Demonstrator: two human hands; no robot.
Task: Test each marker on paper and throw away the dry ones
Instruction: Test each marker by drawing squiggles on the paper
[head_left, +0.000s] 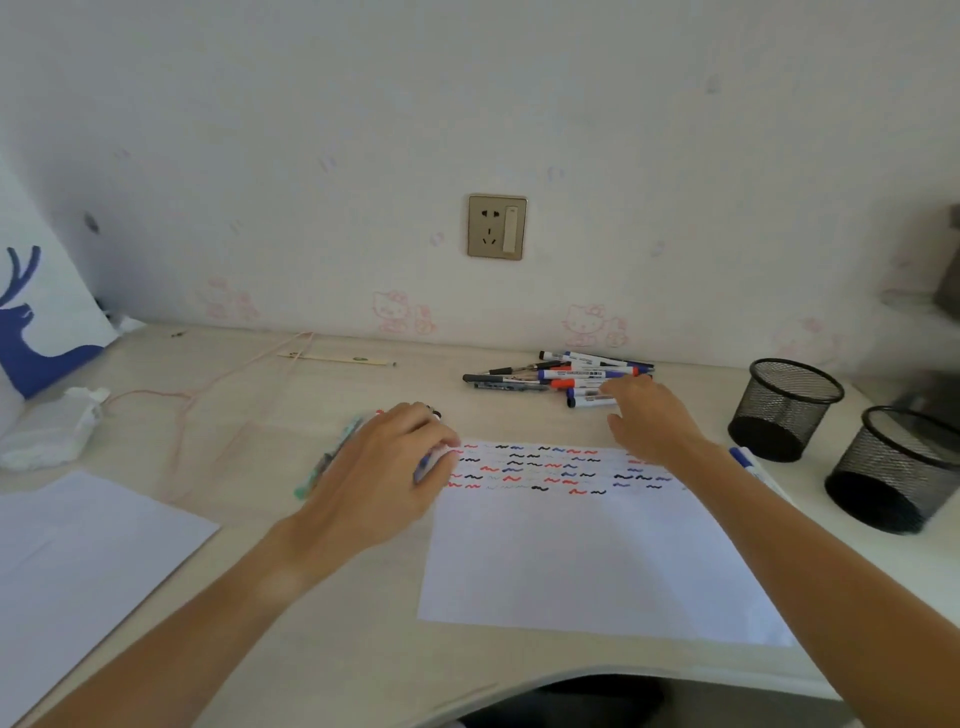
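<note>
A white sheet of paper lies on the desk, with rows of red, blue and black squiggles along its top. My left hand sits at the sheet's top-left corner, its fingers curled round a blue marker that is mostly hidden. Beside that hand lie a few markers, blurred. My right hand reaches past the sheet's top edge, and its straight fingers touch a pile of several markers near the wall. Another blue-capped marker lies right of the sheet, partly behind my right forearm.
Two black mesh cups stand at the right. A second white sheet lies at the left front, with crumpled tissue behind it. A pink cord runs across the desk. The desk's curved front edge is below.
</note>
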